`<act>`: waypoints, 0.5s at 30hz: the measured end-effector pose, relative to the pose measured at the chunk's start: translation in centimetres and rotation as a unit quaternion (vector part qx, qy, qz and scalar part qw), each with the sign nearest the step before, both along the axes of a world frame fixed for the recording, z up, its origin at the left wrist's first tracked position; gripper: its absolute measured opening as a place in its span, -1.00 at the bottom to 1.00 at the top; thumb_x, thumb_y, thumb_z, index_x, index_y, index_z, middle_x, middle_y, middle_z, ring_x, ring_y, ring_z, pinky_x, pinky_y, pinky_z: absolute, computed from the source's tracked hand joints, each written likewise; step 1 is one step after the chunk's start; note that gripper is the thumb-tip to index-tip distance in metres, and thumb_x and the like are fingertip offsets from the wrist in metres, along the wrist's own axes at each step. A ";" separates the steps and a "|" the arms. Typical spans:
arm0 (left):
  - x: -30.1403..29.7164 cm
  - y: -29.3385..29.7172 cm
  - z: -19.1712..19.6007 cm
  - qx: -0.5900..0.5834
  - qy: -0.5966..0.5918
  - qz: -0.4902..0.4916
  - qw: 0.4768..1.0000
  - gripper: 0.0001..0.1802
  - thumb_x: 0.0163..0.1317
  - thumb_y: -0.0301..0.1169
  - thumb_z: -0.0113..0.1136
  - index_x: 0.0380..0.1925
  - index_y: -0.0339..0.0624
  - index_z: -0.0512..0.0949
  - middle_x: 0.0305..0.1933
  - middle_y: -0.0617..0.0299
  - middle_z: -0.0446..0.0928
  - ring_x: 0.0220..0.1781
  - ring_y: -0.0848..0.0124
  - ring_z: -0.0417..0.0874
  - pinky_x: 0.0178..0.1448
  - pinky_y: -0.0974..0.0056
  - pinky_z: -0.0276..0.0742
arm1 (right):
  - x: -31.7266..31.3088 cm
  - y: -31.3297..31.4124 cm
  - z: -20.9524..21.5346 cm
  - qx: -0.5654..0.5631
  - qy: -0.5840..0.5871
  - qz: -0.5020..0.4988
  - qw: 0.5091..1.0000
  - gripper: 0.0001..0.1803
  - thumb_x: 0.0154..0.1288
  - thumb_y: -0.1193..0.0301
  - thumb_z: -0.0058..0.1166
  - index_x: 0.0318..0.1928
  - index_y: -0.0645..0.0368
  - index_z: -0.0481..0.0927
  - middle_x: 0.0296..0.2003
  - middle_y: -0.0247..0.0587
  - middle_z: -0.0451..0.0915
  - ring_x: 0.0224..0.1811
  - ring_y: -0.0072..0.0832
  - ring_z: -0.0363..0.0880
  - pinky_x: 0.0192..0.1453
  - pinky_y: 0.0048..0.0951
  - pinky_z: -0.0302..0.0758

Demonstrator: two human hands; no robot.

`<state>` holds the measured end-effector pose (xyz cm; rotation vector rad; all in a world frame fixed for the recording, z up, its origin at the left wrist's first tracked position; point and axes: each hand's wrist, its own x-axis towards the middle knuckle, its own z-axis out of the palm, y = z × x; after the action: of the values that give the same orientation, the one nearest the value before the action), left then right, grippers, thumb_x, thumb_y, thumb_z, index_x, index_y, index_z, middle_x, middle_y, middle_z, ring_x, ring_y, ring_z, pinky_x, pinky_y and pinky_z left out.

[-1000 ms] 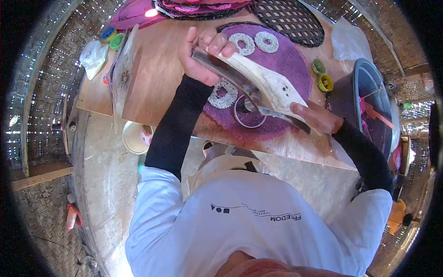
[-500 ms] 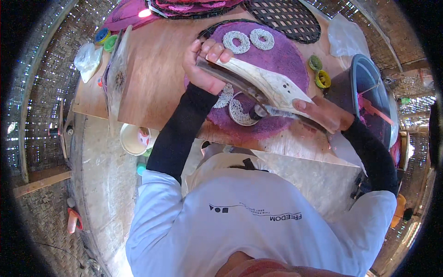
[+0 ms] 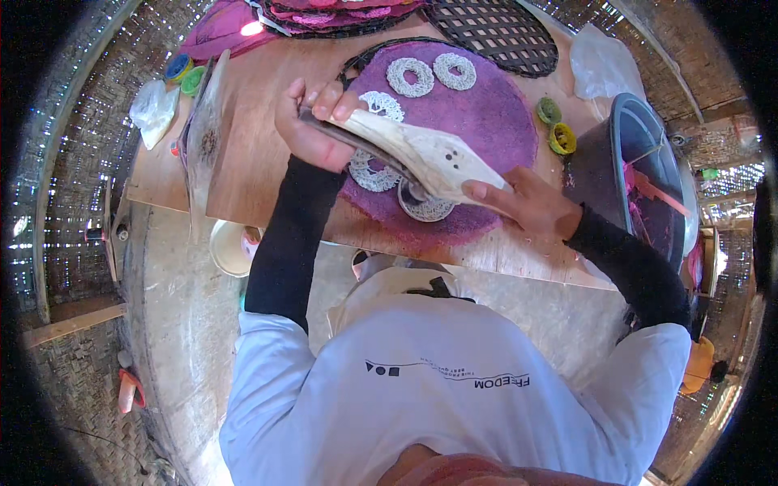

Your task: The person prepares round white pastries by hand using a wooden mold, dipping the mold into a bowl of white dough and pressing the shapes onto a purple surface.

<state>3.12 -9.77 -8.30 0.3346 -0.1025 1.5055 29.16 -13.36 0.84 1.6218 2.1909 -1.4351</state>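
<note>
My left hand (image 3: pixel 312 125) and my right hand (image 3: pixel 527 198) hold the two ends of a pale press tool (image 3: pixel 421 154) with small holes. It is tilted over a round purple mat (image 3: pixel 494 121) on a wooden table (image 3: pixel 259 146). White stringy rounds (image 3: pixel 417 74) lie on the mat. One round (image 3: pixel 425 209) sits right under the tool. Another (image 3: pixel 369 174) lies beside my left wrist.
A dark bucket with pink inside (image 3: pixel 640 178) stands at the right. Green and yellow lids (image 3: pixel 557 130) lie next to it. A dark woven tray (image 3: pixel 494 32) and a plastic bag (image 3: pixel 604 65) are at the back. A white bowl (image 3: pixel 227 247) sits below the table's left edge.
Both hands and the tool have shifted slightly over the mat. The view has tilted, so the table appears lower in the picture.
</note>
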 end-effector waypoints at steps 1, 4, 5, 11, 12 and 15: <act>0.2 -0.3 -0.4 0.002 0.000 0.001 1.000 -0.70 0.11 -0.14 -0.12 -0.74 0.06 0.23 -0.77 0.43 0.17 -0.60 0.47 0.27 -0.37 0.33 0.22 | 0.2 -0.1 0.1 0.002 0.000 0.001 1.000 -0.24 0.03 -0.22 -0.08 -0.26 0.36 0.56 -0.65 -0.14 0.44 -0.51 -0.41 0.44 -0.45 -0.32 0.31; 0.7 -0.2 -3.3 0.112 -0.014 -0.075 0.991 -0.67 0.15 -0.03 -0.13 -0.45 -0.05 0.38 -0.52 0.37 0.37 -0.35 0.44 0.41 0.05 0.14 0.27 | 1.2 -0.4 1.0 -0.084 -0.026 -0.011 0.996 -0.24 0.05 -0.24 -0.11 -0.31 0.35 0.57 -0.72 -0.28 0.38 -0.63 -0.52 0.37 -0.58 -0.43 0.25; 1.4 -0.6 -1.7 0.113 -0.015 -0.078 0.990 -0.67 0.15 -0.03 -0.13 -0.45 -0.05 0.38 -0.52 0.37 0.37 -0.35 0.44 0.41 0.05 0.14 0.27 | 1.8 -0.3 2.1 -0.089 -0.060 -0.017 0.994 -0.26 0.05 -0.24 -0.11 -0.33 0.31 0.57 -0.73 -0.33 0.35 -0.68 -0.57 0.33 -0.63 -0.47 0.21; 3.8 -2.6 2.6 0.234 0.519 0.038 0.821 -0.05 -0.12 0.08 0.20 0.19 -0.23 0.09 0.06 0.07 0.35 0.15 0.16 0.29 0.22 0.14 0.17 | 3.3 -1.2 3.4 -0.032 0.043 -0.049 0.997 -0.31 0.09 -0.22 -0.13 -0.33 0.25 0.55 -0.71 -0.44 0.35 -0.72 -0.69 0.26 -0.69 -0.56 0.16; 4.1 -2.7 2.8 0.286 0.663 0.075 0.688 -0.11 -0.14 -0.01 0.28 0.15 -0.21 0.17 0.04 0.07 0.36 0.14 0.15 0.29 0.22 0.15 0.16 | 3.1 -0.8 2.7 -0.053 0.094 -0.041 0.993 -0.33 0.13 -0.19 -0.16 -0.28 0.24 0.54 -0.67 -0.43 0.38 -0.67 -0.68 0.29 -0.64 -0.57 0.21; 4.5 -3.4 3.6 0.301 0.745 0.213 0.556 -0.42 -0.12 -0.17 0.29 -0.08 -0.18 0.41 -0.02 0.05 0.43 0.10 0.18 0.36 0.22 0.16 0.15 | 2.4 -0.8 -1.6 -0.160 0.293 -0.108 0.937 -0.44 0.26 -0.04 -0.22 -0.09 0.21 0.48 -0.43 -0.33 0.49 -0.44 -0.66 0.41 -0.38 -0.61 0.37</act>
<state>7.59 -13.13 -4.72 2.2299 0.9163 1.1060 31.53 -14.12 -0.78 1.4863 1.8861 -2.4541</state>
